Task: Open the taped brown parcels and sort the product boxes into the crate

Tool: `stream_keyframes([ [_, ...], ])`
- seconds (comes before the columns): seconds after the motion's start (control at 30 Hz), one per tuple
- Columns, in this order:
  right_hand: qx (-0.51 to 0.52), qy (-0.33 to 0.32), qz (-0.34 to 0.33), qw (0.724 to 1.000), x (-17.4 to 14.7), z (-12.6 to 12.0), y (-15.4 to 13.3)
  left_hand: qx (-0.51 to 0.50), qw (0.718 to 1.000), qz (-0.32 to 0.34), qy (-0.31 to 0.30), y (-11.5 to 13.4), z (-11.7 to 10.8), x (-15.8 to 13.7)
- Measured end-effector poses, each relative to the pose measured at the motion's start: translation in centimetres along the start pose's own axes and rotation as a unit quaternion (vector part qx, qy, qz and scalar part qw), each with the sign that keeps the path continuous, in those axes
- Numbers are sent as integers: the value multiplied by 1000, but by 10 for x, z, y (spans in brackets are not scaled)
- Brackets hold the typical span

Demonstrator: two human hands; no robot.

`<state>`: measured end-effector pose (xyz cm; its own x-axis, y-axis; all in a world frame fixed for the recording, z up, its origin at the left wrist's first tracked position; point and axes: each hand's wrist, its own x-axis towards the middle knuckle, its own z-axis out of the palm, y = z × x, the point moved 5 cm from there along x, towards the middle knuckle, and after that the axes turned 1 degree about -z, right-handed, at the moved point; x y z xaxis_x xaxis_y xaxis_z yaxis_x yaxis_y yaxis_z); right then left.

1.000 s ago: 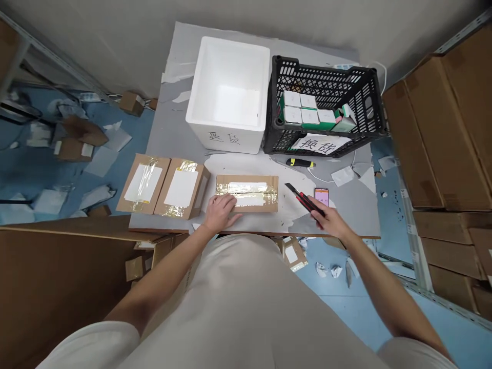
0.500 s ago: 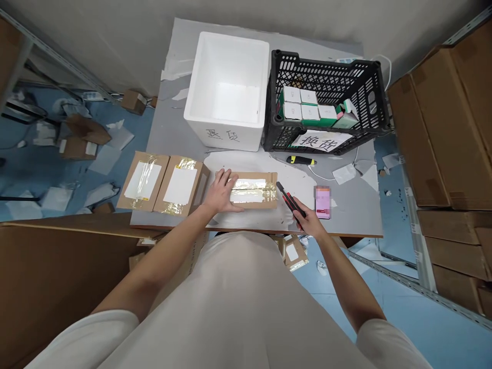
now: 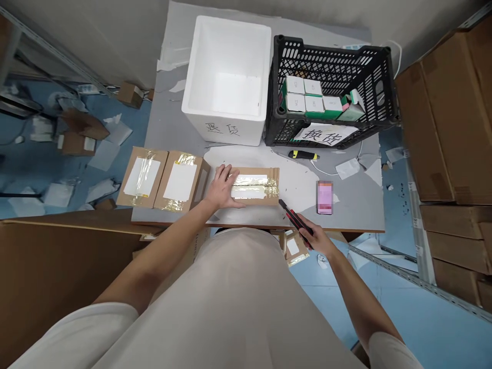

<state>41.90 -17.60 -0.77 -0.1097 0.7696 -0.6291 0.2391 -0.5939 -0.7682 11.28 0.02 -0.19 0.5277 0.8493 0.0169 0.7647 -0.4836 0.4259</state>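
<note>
A small cardboard box (image 3: 272,197) with two white labels and clear tape across its top lies flat on the white sheet. My left hand (image 3: 223,188) holds it down at its left end, fingers toward the far edge and thumb along the near edge. My right hand (image 3: 313,234) is closed around a black and red utility knife (image 3: 295,220). The knife's dark tip points at the box's near right corner, close to it; whether they touch I cannot tell. Two taped boxes with white labels, a left one (image 3: 128,179) and a right one (image 3: 196,177), stand left of my left hand.
Behind are a white foam bin (image 3: 226,125) and a black crate (image 3: 286,136) holding several white and green boxes. A black and yellow cutter (image 3: 303,155), a phone (image 3: 325,197) and a white cable lie on the right. Cardboard boxes (image 3: 453,223) stack at far right.
My right hand has drawn the knife toward me and slightly right, from the small box's right edge to its near corner. My left hand stays on the box. The view has shifted slightly.
</note>
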Motion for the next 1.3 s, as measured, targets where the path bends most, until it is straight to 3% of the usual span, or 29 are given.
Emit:
stream_keyframes([
  [0.1,14,24,-5,1000,-13,-2,20,0,1000,11,-1,0,-1,0],
  [0.2,72,88,-24,993,-16,-4,28,-3,1000,-5,14,4,0,0],
  [0.3,141,164,-48,975,0,8,18,-2,993,-95,71,12,4,-2],
  [0.43,207,165,-102,959,48,49,-22,-22,968,-208,140,26,15,-21],
  [0.53,206,152,-122,959,75,70,-47,-66,973,-182,126,32,25,-44],
  [0.67,172,161,-127,964,86,69,-53,-167,975,-113,90,33,32,-73],
  [0.87,179,179,-132,958,83,64,-46,-214,962,-162,54,33,34,-86],
  [0.97,185,195,-129,954,69,69,-40,-181,966,-171,64,28,24,-69],
  [1.1,234,205,-52,949,35,89,-15,-139,981,-112,82,13,-1,0],
  [1.17,302,182,-3,936,21,104,-4,-123,989,-62,49,7,-10,43],
  [1.23,375,157,18,914,14,116,0,-120,992,-15,-21,3,-10,77],
  [1.3,424,151,16,893,14,120,-2,-126,990,-29,-62,-5,-8,95],
])
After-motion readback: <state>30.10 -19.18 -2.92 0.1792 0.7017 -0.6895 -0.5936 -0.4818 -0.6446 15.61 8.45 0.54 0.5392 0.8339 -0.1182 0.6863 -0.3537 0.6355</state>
